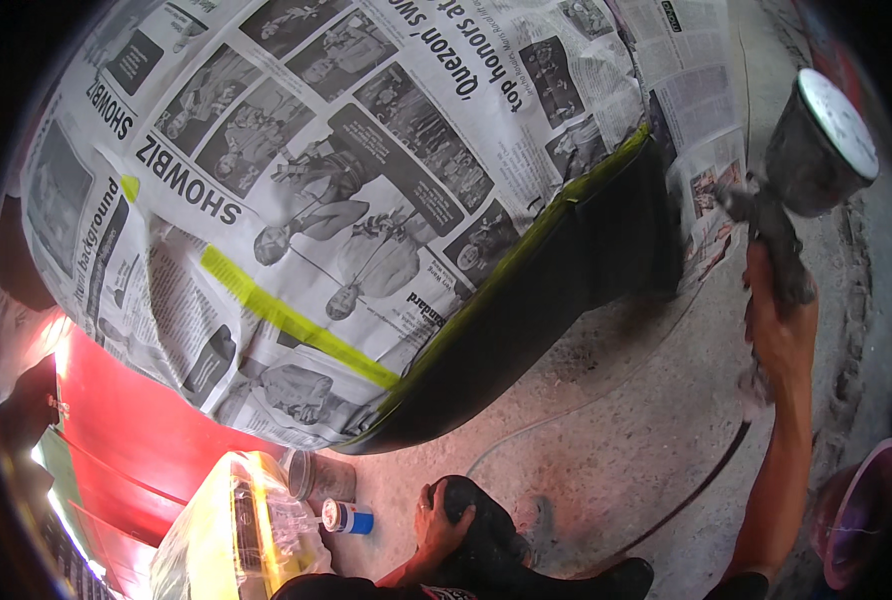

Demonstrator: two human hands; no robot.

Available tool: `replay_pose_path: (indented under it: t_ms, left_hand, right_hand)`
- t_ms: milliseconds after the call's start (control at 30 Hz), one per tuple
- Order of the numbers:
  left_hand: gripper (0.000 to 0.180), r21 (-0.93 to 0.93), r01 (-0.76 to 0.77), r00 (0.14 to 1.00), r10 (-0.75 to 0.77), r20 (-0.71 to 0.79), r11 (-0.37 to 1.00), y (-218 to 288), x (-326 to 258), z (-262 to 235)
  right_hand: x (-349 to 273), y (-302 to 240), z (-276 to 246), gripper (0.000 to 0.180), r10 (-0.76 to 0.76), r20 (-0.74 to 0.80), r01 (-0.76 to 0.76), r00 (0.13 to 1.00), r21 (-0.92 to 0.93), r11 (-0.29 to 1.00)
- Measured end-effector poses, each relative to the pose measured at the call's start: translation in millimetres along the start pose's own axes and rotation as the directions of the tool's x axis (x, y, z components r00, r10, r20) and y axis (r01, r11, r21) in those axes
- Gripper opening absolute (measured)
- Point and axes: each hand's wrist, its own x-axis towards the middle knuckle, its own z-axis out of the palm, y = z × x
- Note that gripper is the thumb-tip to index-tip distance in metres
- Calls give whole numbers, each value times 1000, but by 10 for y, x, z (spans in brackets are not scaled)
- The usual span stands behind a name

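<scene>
My right hand [786, 325] is closed around the grip of a spray gun [774, 235] with a dark cup [809, 150] and a pale lid on top. The gun points left at the black lower edge [606, 240] of a large curved vehicle part and stands a little apart from it. Newspaper [366, 200] covers the rest of this part, held by yellow-green masking tape [296, 325]. Fingers apart, my left hand [438, 528] lies on my bent, dark-clothed knee [481, 510] and holds nothing.
A dark hose [701, 490] runs from the gun down across the concrete floor [606, 440]. On the left are a plastic-wrapped yellow object [251, 525], a used tin [321, 478] and a blue-and-white can [349, 517]. At lower right stands a pinkish tub [856, 510].
</scene>
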Motion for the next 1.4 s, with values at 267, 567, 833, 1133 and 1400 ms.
replay_pose_path:
  t_ms: [267,567,833,1133,1400]
  left_hand:
    - [79,-18,-50,998,49,-42,999,-68,4,136]
    - [78,-39,-129,988,125,-94,991,-324,-132,217]
    - [79,-76,-167,976,154,-155,983,-535,-312,253]
    - [79,-173,-231,950,184,-251,957,-911,-505,295]
    - [79,-236,-199,957,137,-254,951,-1073,-629,254]
  right_hand:
    - [-434,-225,125,38,104,-2,-104,995,1,995]
    - [-1385,-207,-88,43,-286,525,-29,802,511,859]
    - [-1440,188,305,28,-134,-87,122,987,-126,984]
    - [-2761,285,112,37,314,405,-424,859,218,879]
    - [-2610,560,362,38,355,428,-473,831,207,856]
